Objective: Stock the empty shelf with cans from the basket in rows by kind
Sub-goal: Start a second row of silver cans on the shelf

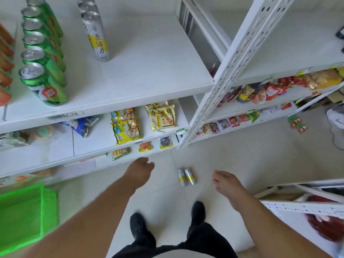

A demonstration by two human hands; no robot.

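Note:
The white top shelf (149, 58) carries a row of green cans (43, 71) at the left and a row of silver-and-yellow cans (96, 34) beside it; orange cans (4, 79) show at the far left edge. Two silver-and-yellow cans (186, 177) lie on the floor between my hands. My left hand (139, 173) hangs over the floor left of them, fingers loosely curled, holding nothing. To their right, my right hand (226, 184) has its fingers apart and is empty. The green basket (24, 213) sits low at the left.
Lower shelves hold snack packets (126, 125). A white perforated upright (229, 67) stands at the right, with another stocked shelf unit (270, 94) behind it. A white rack (305, 207) is at the right edge. My black shoes (138, 226) stand on the pale tiled floor.

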